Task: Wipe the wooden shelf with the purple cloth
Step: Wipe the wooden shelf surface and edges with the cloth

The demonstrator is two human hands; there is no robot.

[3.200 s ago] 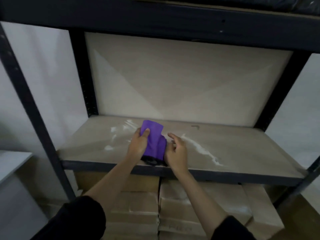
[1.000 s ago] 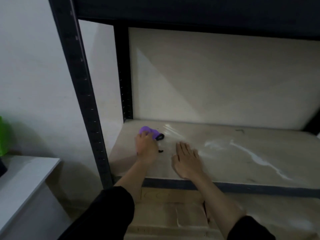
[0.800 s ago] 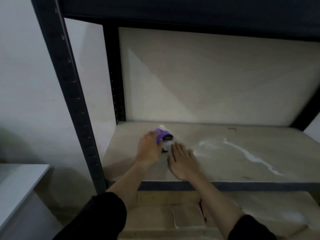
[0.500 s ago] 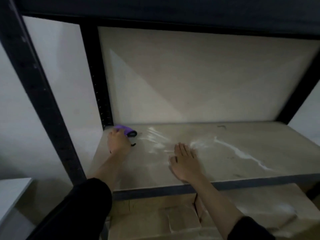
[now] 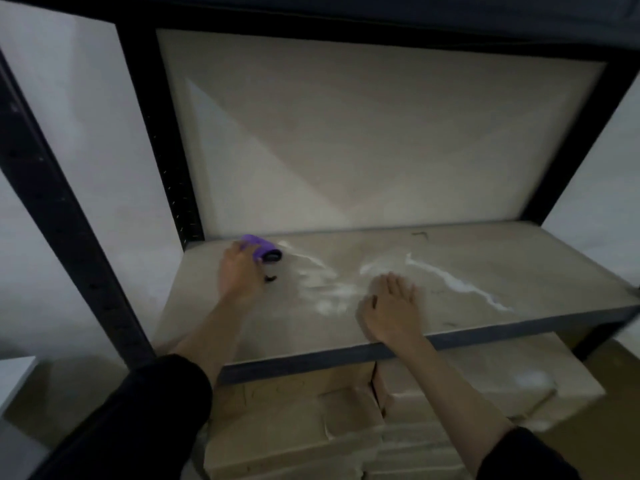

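The wooden shelf (image 5: 519,271) is a pale board in a black metal rack, streaked with white smears across its middle. My left hand (image 5: 239,271) presses the bunched purple cloth (image 5: 260,249) onto the board near the back left corner; most of the cloth is hidden under my fingers, and a dark part shows at its right end. My right hand (image 5: 393,310) lies flat on the board near the front edge, fingers apart, holding nothing.
Black uprights (image 5: 62,216) frame the left side of the rack, and a dark upper shelf (image 5: 346,15) hangs overhead. Cardboard boxes (image 5: 311,420) are stacked beneath the board. A white surface edge (image 5: 14,375) shows at the lower left.
My left hand has swept the purple cloth back and forth on the left part of the board, ending near the back left corner. My right hand has stayed flat near the front edge.
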